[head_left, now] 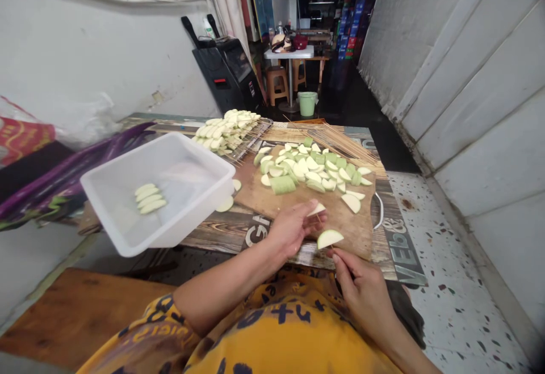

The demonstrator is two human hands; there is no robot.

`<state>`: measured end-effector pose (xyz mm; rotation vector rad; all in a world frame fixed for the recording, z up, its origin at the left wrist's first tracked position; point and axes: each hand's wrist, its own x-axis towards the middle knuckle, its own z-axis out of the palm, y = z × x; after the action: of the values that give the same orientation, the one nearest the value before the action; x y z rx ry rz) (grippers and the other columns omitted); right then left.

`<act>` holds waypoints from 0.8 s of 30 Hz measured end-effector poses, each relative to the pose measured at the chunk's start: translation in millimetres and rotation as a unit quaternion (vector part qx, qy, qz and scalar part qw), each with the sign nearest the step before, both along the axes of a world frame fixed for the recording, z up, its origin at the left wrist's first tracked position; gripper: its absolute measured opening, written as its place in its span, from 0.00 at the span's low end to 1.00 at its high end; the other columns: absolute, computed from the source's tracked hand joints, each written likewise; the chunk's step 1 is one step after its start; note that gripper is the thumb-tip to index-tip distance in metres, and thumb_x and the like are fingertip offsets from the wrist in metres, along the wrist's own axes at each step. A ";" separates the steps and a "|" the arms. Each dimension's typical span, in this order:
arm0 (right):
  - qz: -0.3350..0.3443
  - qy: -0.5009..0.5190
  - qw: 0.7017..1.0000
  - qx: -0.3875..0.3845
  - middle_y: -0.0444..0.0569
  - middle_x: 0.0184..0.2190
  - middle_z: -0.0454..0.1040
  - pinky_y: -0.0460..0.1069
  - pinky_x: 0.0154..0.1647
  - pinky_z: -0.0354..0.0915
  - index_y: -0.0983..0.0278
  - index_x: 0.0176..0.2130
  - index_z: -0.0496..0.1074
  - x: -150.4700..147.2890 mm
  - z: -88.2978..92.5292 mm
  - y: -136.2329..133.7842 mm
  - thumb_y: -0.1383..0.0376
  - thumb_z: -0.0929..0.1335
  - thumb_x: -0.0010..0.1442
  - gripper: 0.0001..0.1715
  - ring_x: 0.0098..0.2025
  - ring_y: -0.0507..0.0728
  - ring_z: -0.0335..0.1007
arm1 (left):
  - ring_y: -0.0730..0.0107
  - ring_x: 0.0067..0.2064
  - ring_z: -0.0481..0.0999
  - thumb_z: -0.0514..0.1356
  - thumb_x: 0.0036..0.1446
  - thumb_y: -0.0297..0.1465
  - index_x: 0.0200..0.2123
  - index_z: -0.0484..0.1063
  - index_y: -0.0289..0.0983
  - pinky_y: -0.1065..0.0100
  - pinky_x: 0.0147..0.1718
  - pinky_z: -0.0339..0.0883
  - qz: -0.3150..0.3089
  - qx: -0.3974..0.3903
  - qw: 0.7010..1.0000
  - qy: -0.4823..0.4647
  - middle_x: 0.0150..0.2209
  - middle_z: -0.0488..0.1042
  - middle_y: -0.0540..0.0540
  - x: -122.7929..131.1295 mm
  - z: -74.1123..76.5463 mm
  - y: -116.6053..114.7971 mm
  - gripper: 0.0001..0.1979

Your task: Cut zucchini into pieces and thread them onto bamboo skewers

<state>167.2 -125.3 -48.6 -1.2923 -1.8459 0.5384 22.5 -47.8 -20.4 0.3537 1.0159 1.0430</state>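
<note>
My left hand (297, 227) is over the front of the wooden cutting board (268, 199), its fingers closed on a pale half-moon vegetable slice (315, 210). Lower right, my right hand (361, 283) pinches a thin bamboo skewer (333, 247), mostly hidden by the fingers. A green-edged half-moon slice (330, 239) is on that skewer, just above my fingertips. Many more cut slices (313, 164) lie heaped across the board. To the left, a white plastic tub (200, 204) holds one skewered row of slices (149, 198).
A stack of filled skewers (227, 130) lies on a tray behind the board. Loose bamboo skewers (347, 142) lie at the back right. Long purple eggplants (63, 172) rest left of the tub. The board's metal handle (378, 212) sticks out on the right.
</note>
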 end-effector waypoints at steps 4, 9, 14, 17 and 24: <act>-0.024 -0.019 0.999 0.038 0.49 0.30 0.79 0.44 0.30 0.67 0.68 0.38 0.74 -2.1 -0.7 4.8 0.68 0.62 0.62 0.12 0.29 0.54 0.75 | 0.74 0.25 0.74 0.59 0.56 0.26 0.27 0.73 0.28 0.75 0.25 0.69 -0.019 -0.008 1.000 -0.007 0.25 0.76 0.43 13.7 -2.6 -6.7 0.08; -0.046 -0.035 0.996 0.073 0.52 0.31 0.79 0.44 0.30 0.68 0.70 0.38 0.74 1.3 -3.6 7.8 0.67 0.61 0.62 0.14 0.29 0.54 0.76 | 0.71 0.26 0.74 0.61 0.54 0.33 0.28 0.74 0.30 0.72 0.24 0.69 -0.064 0.039 0.997 0.009 0.28 0.76 0.43 20.8 -9.4 -6.9 0.10; -0.119 -0.029 0.991 0.061 0.53 0.32 0.79 0.44 0.31 0.69 0.70 0.39 0.75 23.2 -9.9 2.6 0.64 0.63 0.62 0.14 0.30 0.55 0.76 | 0.63 0.41 0.75 0.60 0.54 0.35 0.47 0.72 0.36 0.63 0.39 0.70 -0.057 0.252 0.933 0.253 0.43 0.76 0.42 -1.1 -23.5 17.9 0.17; -0.148 -0.014 0.989 0.028 0.51 0.33 0.79 0.44 0.30 0.69 0.68 0.39 0.75 34.0 -13.5 -0.8 0.62 0.63 0.62 0.15 0.30 0.54 0.76 | 0.60 0.51 0.70 0.59 0.54 0.27 0.49 0.71 0.37 0.59 0.51 0.63 -0.053 0.400 0.757 0.513 0.49 0.73 0.42 -17.7 -29.9 42.2 0.17; -0.142 -0.010 0.990 0.017 0.50 0.31 0.79 0.45 0.29 0.70 0.67 0.39 0.75 33.5 -17.5 -0.9 0.61 0.63 0.62 0.15 0.29 0.54 0.76 | 0.61 0.45 0.68 0.53 0.59 0.26 0.37 0.72 0.35 0.60 0.45 0.63 -0.150 0.457 0.469 0.740 0.39 0.73 0.42 -14.9 -25.0 74.6 0.08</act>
<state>200.7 -126.2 -66.1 -1.5094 -1.6410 0.3405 7.5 26.8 -45.3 2.6104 1.6273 0.6443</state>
